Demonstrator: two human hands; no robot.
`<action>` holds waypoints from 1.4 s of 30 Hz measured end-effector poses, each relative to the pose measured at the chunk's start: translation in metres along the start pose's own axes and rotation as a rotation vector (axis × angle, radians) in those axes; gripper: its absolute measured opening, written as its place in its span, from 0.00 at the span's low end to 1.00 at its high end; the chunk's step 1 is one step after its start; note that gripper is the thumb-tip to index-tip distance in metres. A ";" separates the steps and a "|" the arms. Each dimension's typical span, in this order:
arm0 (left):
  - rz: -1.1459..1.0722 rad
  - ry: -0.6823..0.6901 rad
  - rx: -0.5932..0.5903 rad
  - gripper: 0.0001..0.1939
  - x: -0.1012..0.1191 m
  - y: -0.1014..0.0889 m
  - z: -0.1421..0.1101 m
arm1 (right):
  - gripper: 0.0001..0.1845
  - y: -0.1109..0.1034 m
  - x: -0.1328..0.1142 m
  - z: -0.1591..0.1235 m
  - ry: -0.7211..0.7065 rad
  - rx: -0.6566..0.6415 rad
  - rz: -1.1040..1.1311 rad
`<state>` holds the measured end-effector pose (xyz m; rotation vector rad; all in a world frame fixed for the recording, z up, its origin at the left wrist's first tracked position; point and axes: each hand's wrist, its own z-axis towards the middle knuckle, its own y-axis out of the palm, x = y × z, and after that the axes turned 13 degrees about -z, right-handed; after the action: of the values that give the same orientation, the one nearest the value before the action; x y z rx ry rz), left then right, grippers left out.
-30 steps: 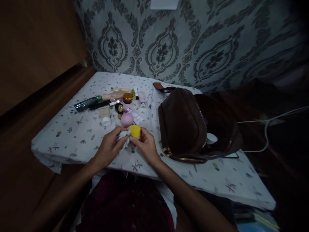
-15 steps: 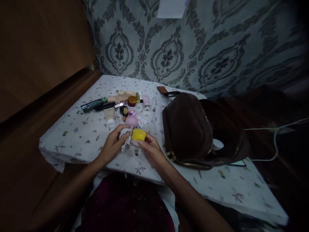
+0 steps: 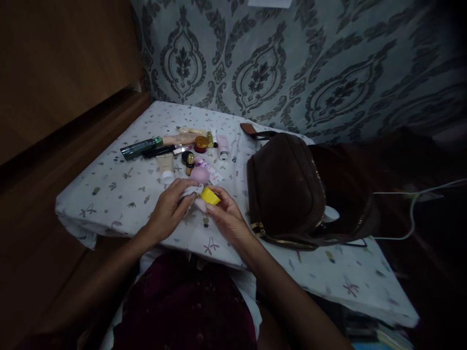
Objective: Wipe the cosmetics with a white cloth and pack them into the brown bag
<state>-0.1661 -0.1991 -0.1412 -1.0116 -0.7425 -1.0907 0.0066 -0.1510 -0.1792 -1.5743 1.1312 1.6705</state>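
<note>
My right hand point(image 3: 226, 214) is closed around a small jar with a yellow lid point(image 3: 210, 196) and a pale body, held tilted over the near part of the table. In my left hand point(image 3: 170, 208) a crumpled white wipe point(image 3: 190, 190) is pinched, pressed against the jar's left side. Just beyond my fingers sits a pink rounded item point(image 3: 200, 175). A printed pink and white tube point(image 3: 208, 167) lies behind it, beside a small dark bottle with a gold cap point(image 3: 190, 164). To the left of these is a beige tube with a white cap point(image 3: 166, 168).
Farther back lie a dark green tube point(image 3: 140, 148), an amber jar point(image 3: 201, 144) and a light pink tube point(image 3: 223, 147). A brown leather bag point(image 3: 284, 189) stands unzipped at the right, a white item point(image 3: 331, 214) showing in its opening. The patterned cloth point(image 3: 120, 204) covers the table.
The yellow-lidded jar has tipped over further in my right hand. My left hand has shifted the wipe along the jar's side. The view has tilted slightly downward.
</note>
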 end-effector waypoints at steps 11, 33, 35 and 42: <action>0.101 0.198 -0.126 0.18 0.008 0.002 -0.007 | 0.29 0.002 -0.001 0.000 -0.018 0.036 -0.048; -0.180 -0.135 0.032 0.19 -0.008 0.003 0.000 | 0.27 -0.001 -0.004 0.000 -0.020 0.005 0.077; -0.117 -0.070 0.036 0.18 -0.004 0.001 0.001 | 0.27 0.001 -0.006 -0.001 -0.020 -0.008 0.111; 0.194 0.331 -0.024 0.22 0.001 0.008 -0.006 | 0.27 0.002 -0.003 0.000 0.017 0.017 0.134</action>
<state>-0.1584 -0.2042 -0.1450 -0.8748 -0.3567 -1.0655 0.0053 -0.1517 -0.1758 -1.5339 1.2818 1.7309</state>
